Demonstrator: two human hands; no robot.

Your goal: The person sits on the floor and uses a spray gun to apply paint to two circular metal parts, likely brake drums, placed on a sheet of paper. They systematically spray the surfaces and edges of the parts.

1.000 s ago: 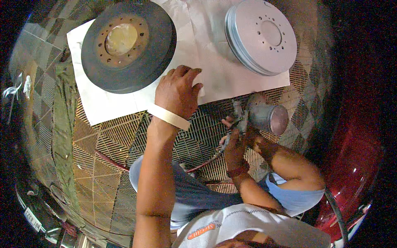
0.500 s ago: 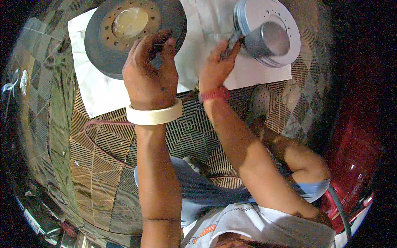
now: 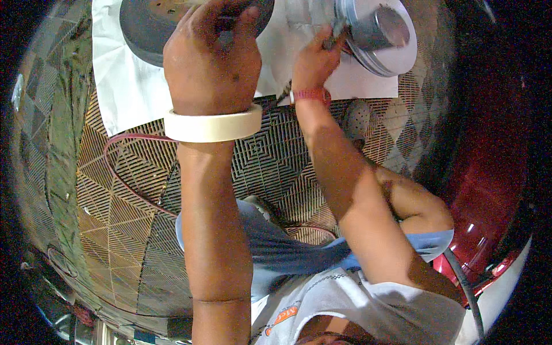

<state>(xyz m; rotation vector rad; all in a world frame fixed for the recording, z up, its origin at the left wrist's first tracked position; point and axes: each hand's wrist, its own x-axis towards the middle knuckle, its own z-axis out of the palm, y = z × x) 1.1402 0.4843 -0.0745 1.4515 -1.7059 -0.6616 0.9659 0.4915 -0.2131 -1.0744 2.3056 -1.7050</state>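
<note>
My right hand (image 3: 316,60) is wrapped round a spray gun. Its grey metal cup (image 3: 379,29) overlaps a pale, silvery-white brake disc (image 3: 401,49) with a ribbed edge. The gun's body is mostly hidden by my fingers and blur. My left hand (image 3: 213,63) is over the near right part of a dark brake disc (image 3: 144,37), whose far part is cut off by the upper edge. Its thumb and forefinger are bent close together; anything between them cannot be made out. A cream roll of masking tape (image 3: 213,127) circles my left wrist like a bracelet.
Both discs lie on white paper (image 3: 123,86) over a slatted tile floor (image 3: 132,224). A dark red hose (image 3: 129,190) loops at the left and passes under my arms. A glossy red panel (image 3: 483,218) stands at the right. My knees are bent below my forearms.
The view has shifted so the discs sit higher in the picture. The spray gun and my right hand have moved slightly right relative to the paper. My left hand stays by the dark disc.
</note>
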